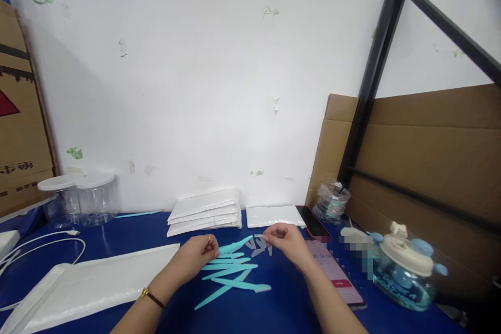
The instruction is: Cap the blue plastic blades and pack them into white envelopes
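Several slim turquoise eyebrow razors (230,274) lie crossed in a loose pile on the blue tabletop. My left hand (203,250) is closed in a pinch on the handle end of one turquoise eyebrow razor (237,245), whose tip points toward my right hand. My right hand (284,240) pinches a small translucent grey blade cap (259,236) just beyond that tip. More grey blade caps (264,248) are scattered under and beside my right fingertips. One razor near the front has a greyish end.
White padded mailers (205,211) are stacked at the wall, with another mailer (274,216) beside them. A large mailer (105,282) lies left. Phones (332,271), a water bottle (405,271) and a plastic-wrapped cup (332,202) stand right; lidded jars (96,201) and a cable (74,237) left.
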`<move>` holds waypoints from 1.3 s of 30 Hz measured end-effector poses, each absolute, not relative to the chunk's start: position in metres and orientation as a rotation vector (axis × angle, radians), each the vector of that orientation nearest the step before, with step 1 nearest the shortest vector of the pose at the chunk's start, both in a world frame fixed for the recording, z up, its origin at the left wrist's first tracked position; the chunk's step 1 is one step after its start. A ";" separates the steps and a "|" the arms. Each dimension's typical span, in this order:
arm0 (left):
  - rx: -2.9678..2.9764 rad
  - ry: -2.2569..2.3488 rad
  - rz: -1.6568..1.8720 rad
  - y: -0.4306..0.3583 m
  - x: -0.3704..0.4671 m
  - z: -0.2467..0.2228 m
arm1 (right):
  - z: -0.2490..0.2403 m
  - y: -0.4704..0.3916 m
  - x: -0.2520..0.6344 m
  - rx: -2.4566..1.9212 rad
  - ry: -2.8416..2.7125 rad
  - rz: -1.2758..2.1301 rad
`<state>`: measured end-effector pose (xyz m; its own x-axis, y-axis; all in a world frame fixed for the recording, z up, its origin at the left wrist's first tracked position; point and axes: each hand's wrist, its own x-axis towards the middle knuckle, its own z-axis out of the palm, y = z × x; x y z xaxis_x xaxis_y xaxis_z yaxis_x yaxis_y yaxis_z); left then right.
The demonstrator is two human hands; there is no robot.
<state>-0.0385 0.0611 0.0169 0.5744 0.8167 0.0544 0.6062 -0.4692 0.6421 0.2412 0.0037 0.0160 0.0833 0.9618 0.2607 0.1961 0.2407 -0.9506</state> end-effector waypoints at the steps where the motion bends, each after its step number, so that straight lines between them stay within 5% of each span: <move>1: 2.230 1.126 0.484 0.061 -0.039 0.017 | 0.016 0.004 0.241 -1.186 -1.377 0.860; 23: 2.221 1.096 0.475 0.056 -0.037 0.026 | 0.021 -0.002 0.230 -1.182 -1.467 0.879; 34: 2.251 0.953 0.159 0.034 -0.028 0.032 | 0.018 -0.016 0.234 -1.317 -1.835 1.498; 39: 2.368 1.183 0.301 0.041 -0.028 0.024 | 0.010 -0.006 0.251 -1.589 -1.855 1.035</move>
